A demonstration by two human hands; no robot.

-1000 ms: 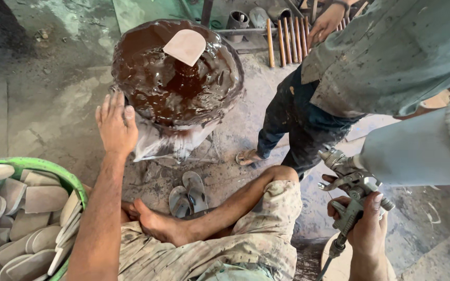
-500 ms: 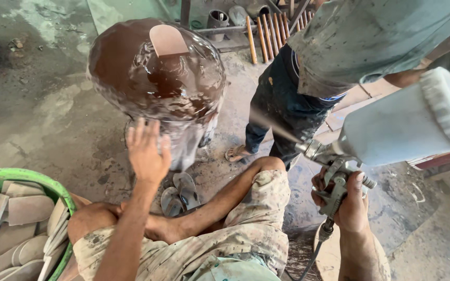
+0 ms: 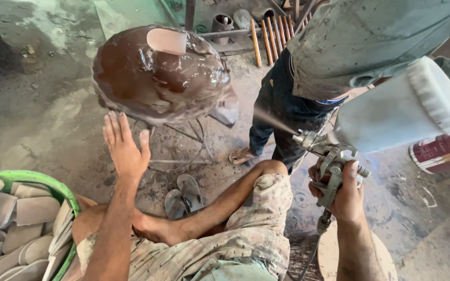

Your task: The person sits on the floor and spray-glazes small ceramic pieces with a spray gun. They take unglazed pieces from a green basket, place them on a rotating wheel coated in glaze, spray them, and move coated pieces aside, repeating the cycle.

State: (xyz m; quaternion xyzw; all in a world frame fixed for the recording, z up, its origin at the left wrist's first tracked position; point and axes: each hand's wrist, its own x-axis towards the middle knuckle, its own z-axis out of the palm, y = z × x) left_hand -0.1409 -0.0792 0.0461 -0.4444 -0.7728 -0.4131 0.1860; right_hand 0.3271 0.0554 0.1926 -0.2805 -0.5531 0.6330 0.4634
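Here, spray gun (image 3: pixel 334 156) in right hand (image 3: pixel 347 195), turntable (image 3: pixel 157 78) ahead

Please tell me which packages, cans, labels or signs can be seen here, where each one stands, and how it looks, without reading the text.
Paint can: on the floor at the right edge, behind the spray gun's white cup; round, with a dark red and white printed label, partly hidden.
Spray gun: held in the right hand; no label shows on it.
No signs or screens are in view.

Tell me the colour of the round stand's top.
Glossy dark brown round stand top, wet with coating; head view.
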